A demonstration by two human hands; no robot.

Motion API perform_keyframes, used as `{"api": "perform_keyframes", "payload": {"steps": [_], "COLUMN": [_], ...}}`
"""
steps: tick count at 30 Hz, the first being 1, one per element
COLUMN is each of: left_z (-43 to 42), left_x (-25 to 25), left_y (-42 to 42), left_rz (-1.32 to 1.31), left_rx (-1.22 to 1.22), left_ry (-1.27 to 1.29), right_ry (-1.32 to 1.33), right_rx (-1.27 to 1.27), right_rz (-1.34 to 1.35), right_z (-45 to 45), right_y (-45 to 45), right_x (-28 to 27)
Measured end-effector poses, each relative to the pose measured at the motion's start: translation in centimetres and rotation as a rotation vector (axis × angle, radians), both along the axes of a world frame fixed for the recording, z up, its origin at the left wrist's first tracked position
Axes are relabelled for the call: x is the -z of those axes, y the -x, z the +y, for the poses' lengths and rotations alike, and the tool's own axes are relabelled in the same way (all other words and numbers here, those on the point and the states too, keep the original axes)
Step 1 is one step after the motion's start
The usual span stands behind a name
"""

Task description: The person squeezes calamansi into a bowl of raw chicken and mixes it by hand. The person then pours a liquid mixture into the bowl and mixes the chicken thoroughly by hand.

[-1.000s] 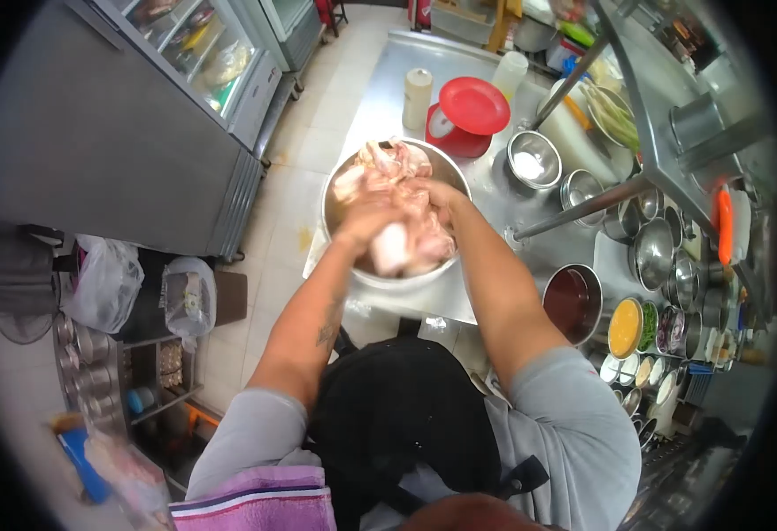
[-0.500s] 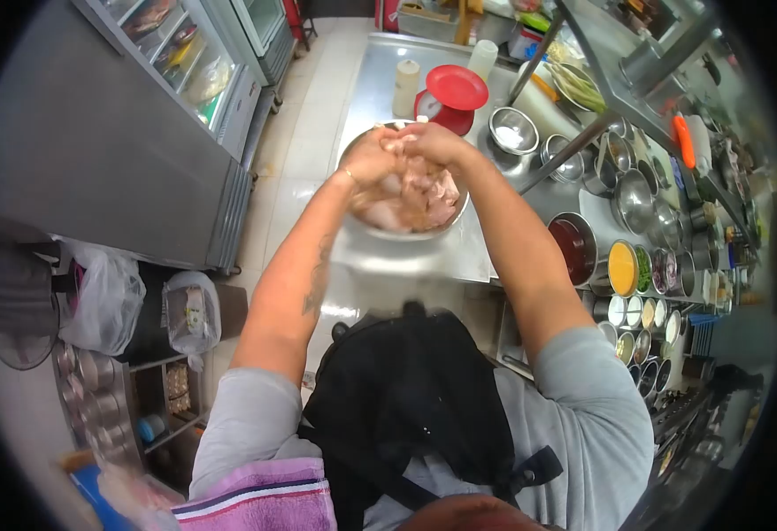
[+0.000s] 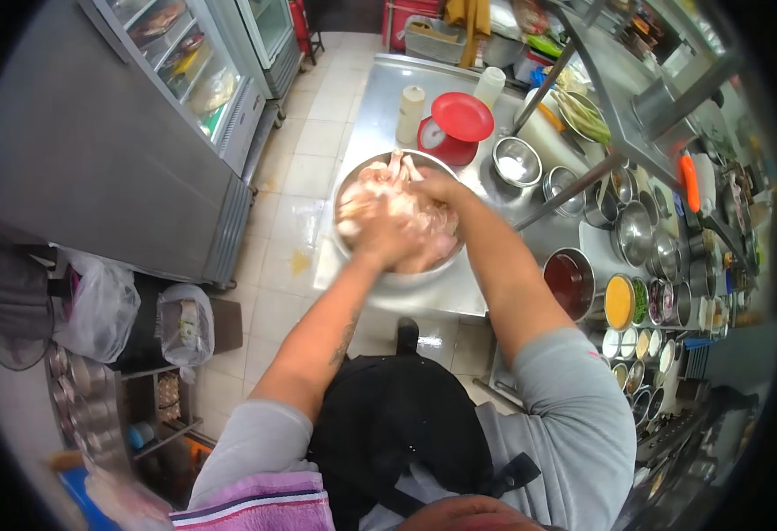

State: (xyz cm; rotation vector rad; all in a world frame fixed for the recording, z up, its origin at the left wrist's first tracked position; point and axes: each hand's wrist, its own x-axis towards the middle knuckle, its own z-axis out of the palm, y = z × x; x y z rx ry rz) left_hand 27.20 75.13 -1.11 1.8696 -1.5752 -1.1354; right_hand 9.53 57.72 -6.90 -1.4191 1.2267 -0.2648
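Note:
A wide steel bowl (image 3: 339,232) stands on the steel table, filled with raw chicken pieces (image 3: 364,205), some with leg bone ends sticking up at the far rim. My left hand (image 3: 385,237) lies on the near left part of the chicken, smeared by motion, so its fingers do not show clearly. At the right side of the bowl my right hand (image 3: 435,188) reaches in among the pieces. Its fingertips are partly hidden, and whether it grips a piece I cannot make out.
Just behind the bowl are a red kitchen scale (image 3: 462,117) and a squeeze bottle (image 3: 411,115). Steel bowls (image 3: 517,161) stand to the right, near a pot of red sauce (image 3: 569,281). A metal shelf post (image 3: 574,190) slants over the table's right side.
My hands were together over the bowl's far side. Now they are apart, the left nearer to me, the right at the right side. The chicken has shifted and the view has moved slightly.

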Motion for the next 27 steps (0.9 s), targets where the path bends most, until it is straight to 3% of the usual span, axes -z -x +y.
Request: {"api": "perform_keyframes", "payload": {"steps": [1,2,4,6,8,10,11,12,14,16,20,21,22,24,25,27], "left_z": [-0.5,-1.2,-2.2,-3.0,-5.1,-6.3,-4.5,-3.5,-3.1,-4.0,-2.7,-2.5,-2.0,-1.3,-1.9,-1.6], "left_x": [0.5,2.3,6.4,6.3,6.3,7.8,2.6,-0.2,-3.2,-2.5,-3.6,-3.5,-3.1,-0.4,1.7,1.6], "left_y": [0.4,0.6,0.8,0.1,-0.7,-1.3,-0.5,-0.6,-1.6,-2.8,-4.5,-4.8,-4.7,-3.8,-3.7,-1.9], "left_rz": [0.002,0.0,-0.012,0.054,0.123,0.273,0.566,0.563,0.594,0.577,0.434,0.424,0.428,0.059,-0.062,-0.13], "left_rx": [-0.015,-0.021,-0.077,-0.007,0.062,0.115,-0.173,-0.17,-0.096,-0.069,0.088,0.057,0.055,0.013,0.106,0.052], "left_ry": [-0.008,-0.015,0.292,0.241,0.205,0.011,-0.125,-0.136,-0.155,-0.042,0.124,-0.03,-0.024,0.146,0.057,0.023], "right_ry": [-0.171,-0.18,-0.438,-0.357,-0.376,-0.399,-0.42,-0.454,-0.346,-0.122,-0.117,-0.114,-0.041,0.037,0.041,-0.323], "right_rx": [0.095,0.089,0.146,0.09,0.124,0.16,0.185,0.113,0.082,-0.043,-0.189,-0.19,-0.111,-0.066,-0.098,0.281], "right_rz": [-0.152,-0.152,-0.274,-0.154,-0.251,-0.343,-0.387,-0.434,-0.312,0.017,-0.084,-0.078,-0.003,0.091,0.111,0.019], "right_z": [1.8,1.2,-0.5,-0.9,-0.8,0.2,1.4,1.1,1.9,1.9,8.3,8.1,7.4,6.4,5.8,4.5], "right_y": [0.5,0.6,1.2,1.1,0.6,0.2,0.3,0.2,-0.7,-2.2,-4.3,-4.0,-3.3,-1.1,0.4,2.4], "right_x": [-1.8,-0.6,4.1,5.1,3.3,1.2,0.9,0.6,-2.7,-5.5,-17.2,-16.8,-15.7,-13.4,-11.7,-2.9]}}
